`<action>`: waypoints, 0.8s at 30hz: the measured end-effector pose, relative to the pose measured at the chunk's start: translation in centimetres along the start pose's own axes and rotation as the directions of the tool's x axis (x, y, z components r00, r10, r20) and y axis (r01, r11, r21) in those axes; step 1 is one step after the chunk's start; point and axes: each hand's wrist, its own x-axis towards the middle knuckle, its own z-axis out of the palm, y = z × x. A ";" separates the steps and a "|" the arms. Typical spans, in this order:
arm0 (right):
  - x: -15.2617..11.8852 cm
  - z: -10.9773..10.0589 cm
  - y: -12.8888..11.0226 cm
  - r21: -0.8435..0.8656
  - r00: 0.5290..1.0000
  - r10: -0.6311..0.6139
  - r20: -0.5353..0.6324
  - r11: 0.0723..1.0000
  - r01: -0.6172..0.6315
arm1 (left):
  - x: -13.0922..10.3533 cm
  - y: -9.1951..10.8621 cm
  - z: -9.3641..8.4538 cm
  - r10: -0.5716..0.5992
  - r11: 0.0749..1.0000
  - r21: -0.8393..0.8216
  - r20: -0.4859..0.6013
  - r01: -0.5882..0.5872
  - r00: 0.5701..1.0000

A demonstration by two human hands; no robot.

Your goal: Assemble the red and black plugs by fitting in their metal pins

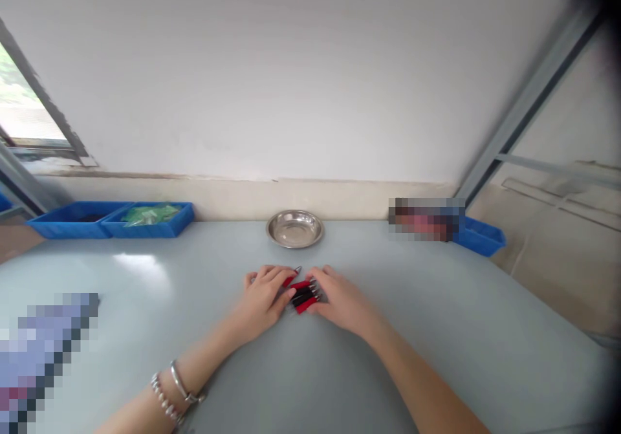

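Several red and black pens with silvery tips lie side by side on the grey tabletop between my hands. My left hand is curled around their left ends, its thumb along the near side. One more red pen slants away under its fingers, tip pointing to the far right. At the tip ends, my right hand has its thumb and fingers bent around the bunch from the right. Part of the pens is hidden by my fingers. A bracelet and a beaded band circle my left wrist.
Behind the pens stands a shallow round metal dish near the wall. Two blue trays sit at the back left, one with green plastic bags. Another blue tray is at the back right, beside a blurred-out object.
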 end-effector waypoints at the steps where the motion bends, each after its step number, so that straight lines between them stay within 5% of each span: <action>1: 0.0 0.0 0.0 0.003 1.000 -0.003 -0.001 1.000 0.003 | 0.0 0.0 0.0 0.008 1.000 -0.013 0.003 -0.008 1.000; 11: 0.1 0.2 -0.1 -0.015 0.999 -0.042 -0.009 0.999 0.042 | -0.1 0.2 -0.2 0.050 0.997 -0.061 -0.016 -0.051 0.999; 18: 0.0 0.2 -0.2 -0.023 1.000 -0.025 -0.004 0.999 0.025 | 0.3 -0.3 -0.3 -0.173 0.985 0.019 -0.050 0.174 0.984; 24: -0.2 -0.1 -0.4 -0.036 1.000 -0.016 0.000 0.999 0.016 | 0.3 -0.7 -0.4 -0.247 0.966 0.072 -0.011 0.247 0.969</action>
